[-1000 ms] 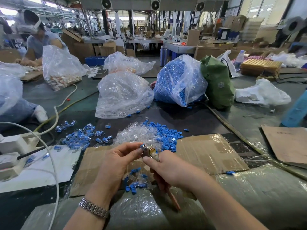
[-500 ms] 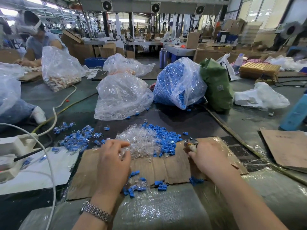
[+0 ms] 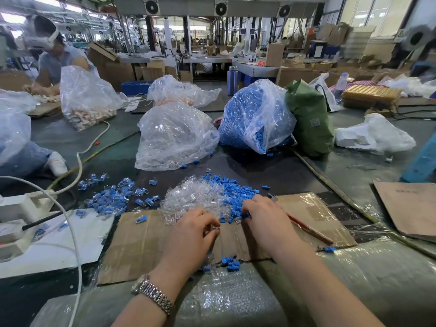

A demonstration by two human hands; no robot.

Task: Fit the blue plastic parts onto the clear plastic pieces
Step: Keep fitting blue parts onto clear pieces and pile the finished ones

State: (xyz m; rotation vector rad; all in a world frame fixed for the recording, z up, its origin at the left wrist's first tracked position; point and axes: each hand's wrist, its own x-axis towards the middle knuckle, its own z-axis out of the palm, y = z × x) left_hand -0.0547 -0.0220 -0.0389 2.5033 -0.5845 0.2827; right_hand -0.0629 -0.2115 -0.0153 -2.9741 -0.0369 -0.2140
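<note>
At a factory bench (image 3: 342,175), we see both hands at work over a flattened cardboard sheet (image 3: 146,239) near the bench's front edge. Our left hand (image 3: 191,234), a metal watch (image 3: 153,295) on its wrist, has its fingers curled, the fingertips pinching a small clear plastic piece (image 3: 216,228). Our right hand (image 3: 264,220) reaches into the loose pile of blue plastic parts (image 3: 232,188), its fingers curled down among them; we cannot tell whether this grip has closed on one. A red-handled tool (image 3: 309,230) lies on the cardboard just beside that hand. The heap of clear plastic pieces (image 3: 195,198) sits touching the blue pile at the cardboard's far edge, with a scatter of assembled blue-and-clear parts (image 3: 113,197) toward the left edge. Farther back stand a clear bag of clear pieces (image 3: 174,138), a bag of blue parts (image 3: 254,114) and a green bag (image 3: 309,119). Another person (image 3: 56,57) works at the far left corner.
</note>
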